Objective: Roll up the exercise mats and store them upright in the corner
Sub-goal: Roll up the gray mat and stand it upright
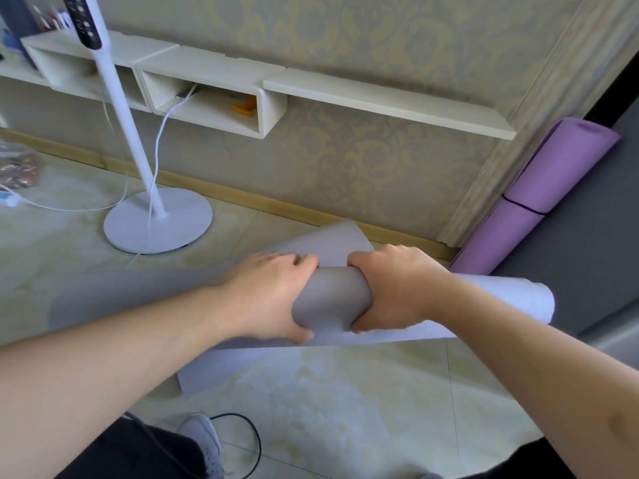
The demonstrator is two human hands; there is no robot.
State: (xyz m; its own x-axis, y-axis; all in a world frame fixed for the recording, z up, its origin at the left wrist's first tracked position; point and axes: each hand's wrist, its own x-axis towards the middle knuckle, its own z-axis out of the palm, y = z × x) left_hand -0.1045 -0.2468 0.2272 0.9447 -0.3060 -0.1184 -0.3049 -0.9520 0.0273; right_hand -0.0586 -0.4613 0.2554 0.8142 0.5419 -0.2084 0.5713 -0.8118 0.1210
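A grey exercise mat is rolled into a thick tube and held above the tiled floor, running from the left to the right of the view. My left hand grips the roll near its middle, fingers curled over the top. My right hand grips it just to the right, thumb underneath. A loose flap of the mat sticks up behind my hands, and another hangs below. A purple rolled mat with a black strap leans upright in the corner at the right.
A white pedestal fan with a round base stands on the floor at the left, its cable trailing. White wall shelves run along the patterned wall. A dark grey panel fills the right side. A black cable and my shoe lie below.
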